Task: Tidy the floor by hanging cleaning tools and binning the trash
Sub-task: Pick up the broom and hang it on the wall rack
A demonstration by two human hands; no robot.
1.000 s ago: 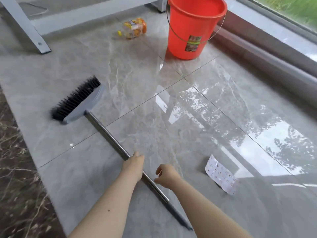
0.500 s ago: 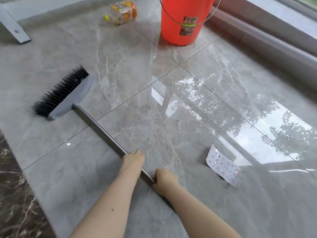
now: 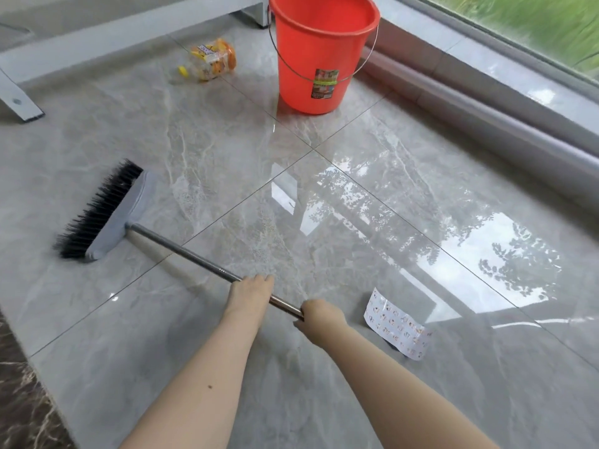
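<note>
A broom with a grey head and black bristles has its head down on the grey tiled floor at the left; its metal handle runs down to the right. My left hand grips the handle in the middle of the view. My right hand grips it just behind, and the handle's near end is hidden by that arm. A white printed wrapper lies on the floor right of my right hand. An empty clear plastic bottle with an orange label lies at the back, left of an orange bucket.
A grey metal frame with a foot stands at the back left. A raised window sill runs along the right side. Dark marble flooring borders the lower left.
My right hand has closed on the broom handle behind my left hand. The handle end has risen off the floor, and the broom head has swung slightly.
</note>
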